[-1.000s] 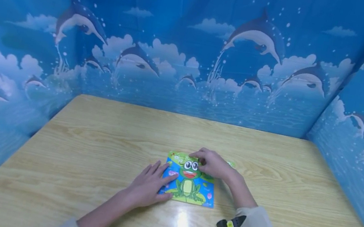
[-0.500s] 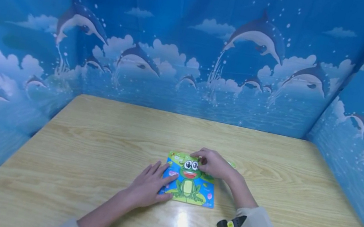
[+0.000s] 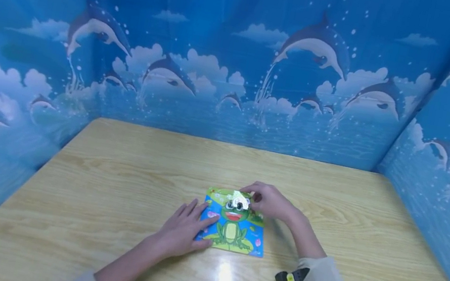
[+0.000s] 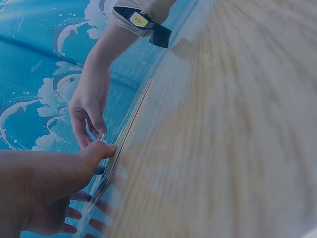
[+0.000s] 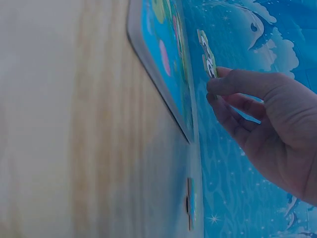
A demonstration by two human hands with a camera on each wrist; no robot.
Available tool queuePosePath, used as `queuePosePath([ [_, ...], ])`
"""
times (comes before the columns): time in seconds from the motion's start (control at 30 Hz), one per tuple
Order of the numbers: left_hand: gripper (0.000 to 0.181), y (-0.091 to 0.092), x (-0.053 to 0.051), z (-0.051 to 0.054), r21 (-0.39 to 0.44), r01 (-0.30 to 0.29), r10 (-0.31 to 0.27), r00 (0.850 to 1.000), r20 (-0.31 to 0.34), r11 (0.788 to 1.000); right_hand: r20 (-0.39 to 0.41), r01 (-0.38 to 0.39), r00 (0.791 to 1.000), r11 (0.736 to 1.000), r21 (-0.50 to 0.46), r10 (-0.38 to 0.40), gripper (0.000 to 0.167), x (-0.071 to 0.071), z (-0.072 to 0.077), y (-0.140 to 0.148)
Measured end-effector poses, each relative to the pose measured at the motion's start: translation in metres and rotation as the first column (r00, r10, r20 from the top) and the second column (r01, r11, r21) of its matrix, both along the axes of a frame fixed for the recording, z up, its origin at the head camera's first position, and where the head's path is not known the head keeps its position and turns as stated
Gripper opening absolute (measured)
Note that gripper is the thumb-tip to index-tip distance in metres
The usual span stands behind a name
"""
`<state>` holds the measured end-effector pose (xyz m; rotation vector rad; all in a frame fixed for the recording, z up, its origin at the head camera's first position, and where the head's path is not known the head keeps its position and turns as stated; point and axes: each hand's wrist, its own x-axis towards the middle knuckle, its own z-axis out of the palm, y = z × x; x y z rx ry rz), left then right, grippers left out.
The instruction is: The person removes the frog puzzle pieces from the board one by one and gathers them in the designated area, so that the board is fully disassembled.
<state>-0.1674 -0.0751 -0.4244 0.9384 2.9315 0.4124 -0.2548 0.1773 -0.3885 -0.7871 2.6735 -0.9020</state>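
A frog jigsaw puzzle [image 3: 231,234] with a blue and green picture lies flat on the table. My left hand [image 3: 184,229] rests spread on its left edge, fingers straight; in the left wrist view the thumb [image 4: 101,151] lies at the puzzle's rim. Above the frog's head, my right hand [image 3: 272,203] pinches a puzzle piece [image 3: 241,200] between thumb and fingertips. Glare whitens part of that piece in the head view. From the right wrist the held puzzle piece [image 5: 208,57] appears edge-on, raised clear of the puzzle.
Another loose puzzle piece [image 5: 190,204] lies on the wooden table [image 3: 149,157] beside the puzzle; in the head view the right hand hides it. A blue dolphin curtain [image 3: 203,56] stands behind the table. A black strap [image 3: 290,278] hangs at the right wrist.
My right hand has lifted slightly and shifted a little to the right, tilting up the piece, which now catches light. The left hand stays in place.
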Motion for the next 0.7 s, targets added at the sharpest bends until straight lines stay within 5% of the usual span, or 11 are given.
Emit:
queuePosePath([
  [0.3,0.058,0.0,0.0,0.0,0.007,0.003,-0.003,1.0,-0.016,1.0,-0.028,-0.015,1.0,1.0,-0.022,0.014,0.038,0.004,0.012,0.029],
  [0.7,0.059,0.001,0.0,0.0,-0.005,0.004,-0.004,1.0,-0.025,1.0,-0.036,0.059,0.998,0.998,0.006,-0.058,0.038,0.008,0.016,0.08],
])
